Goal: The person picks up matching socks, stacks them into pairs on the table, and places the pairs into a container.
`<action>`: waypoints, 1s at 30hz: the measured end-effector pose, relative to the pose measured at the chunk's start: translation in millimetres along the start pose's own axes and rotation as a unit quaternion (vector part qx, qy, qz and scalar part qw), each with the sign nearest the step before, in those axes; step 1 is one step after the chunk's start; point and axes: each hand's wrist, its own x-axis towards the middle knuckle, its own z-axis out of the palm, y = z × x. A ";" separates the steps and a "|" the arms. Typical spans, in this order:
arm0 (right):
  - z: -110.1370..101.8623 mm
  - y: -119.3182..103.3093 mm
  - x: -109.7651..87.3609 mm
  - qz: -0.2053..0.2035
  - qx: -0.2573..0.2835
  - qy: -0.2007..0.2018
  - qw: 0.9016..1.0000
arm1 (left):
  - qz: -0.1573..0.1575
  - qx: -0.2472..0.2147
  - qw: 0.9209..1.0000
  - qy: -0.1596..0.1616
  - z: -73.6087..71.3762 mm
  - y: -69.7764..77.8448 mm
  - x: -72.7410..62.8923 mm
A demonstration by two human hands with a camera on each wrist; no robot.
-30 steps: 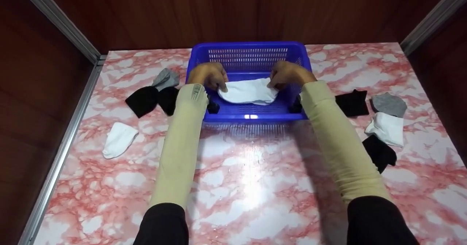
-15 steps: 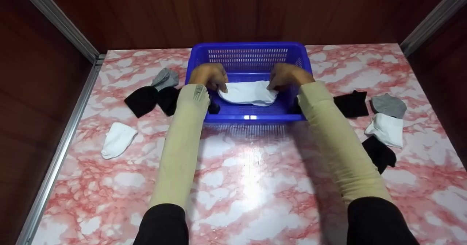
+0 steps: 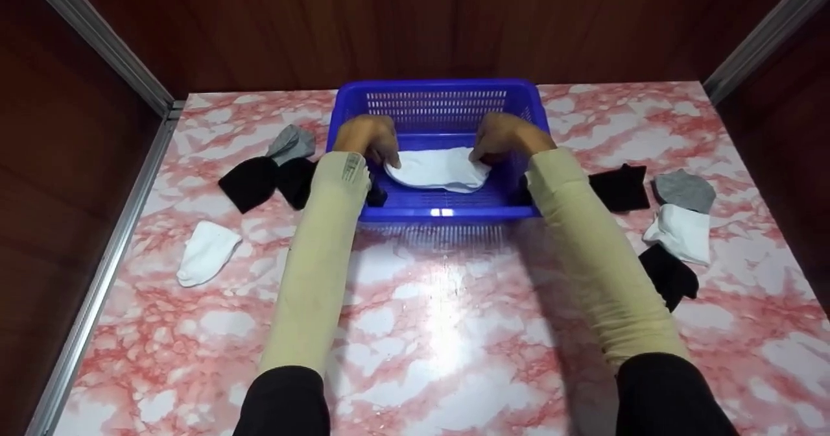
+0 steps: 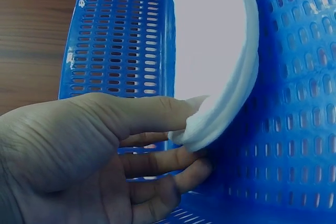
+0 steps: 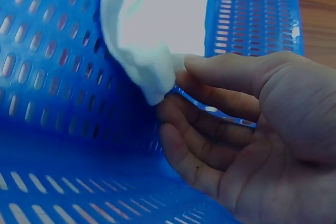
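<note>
A white sock pair is stretched flat between both hands, inside the blue plastic basket. My left hand pinches its left end; in the left wrist view the thumb lies on top and the fingers are underneath, with layered fabric showing at the edge. The other end is pinched by my right hand, thumb above and fingers curled below in the right wrist view. Slotted basket walls surround the socks in both wrist views.
Left of the basket lie a grey sock, black socks and a white sock. To the right are a black sock, a grey one, a white one and another black one. A wooden panel stands behind.
The white socks have come down slightly toward the basket floor, with both hands still pinching the ends. The whole head view has shifted a little.
</note>
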 end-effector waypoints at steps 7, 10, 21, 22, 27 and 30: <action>-9.7 -4.0 -14.7 -0.032 0.025 0.032 0.999 | 0.053 0.000 0.998 0.013 -13.3 5.9 -18.6; -17.0 -7.2 -22.2 -0.048 0.023 0.062 0.997 | 0.080 -0.007 0.996 0.046 -17.3 6.2 -29.1; -39.6 -28.4 -60.4 -0.086 -0.035 0.151 0.984 | 0.168 -0.006 0.966 0.195 -26.8 -5.2 -69.4; -40.8 -29.0 -63.6 -0.089 -0.039 0.159 0.982 | 0.174 -0.009 0.963 0.204 -27.9 -7.6 -71.8; -41.3 -29.6 -72.8 -0.090 -0.037 0.182 0.978 | 0.183 -0.045 0.944 0.271 -30.3 -27.4 -81.2; -37.7 -27.2 -74.7 -0.088 -0.026 0.192 0.977 | 0.183 -0.080 0.931 0.307 -29.4 -43.7 -84.0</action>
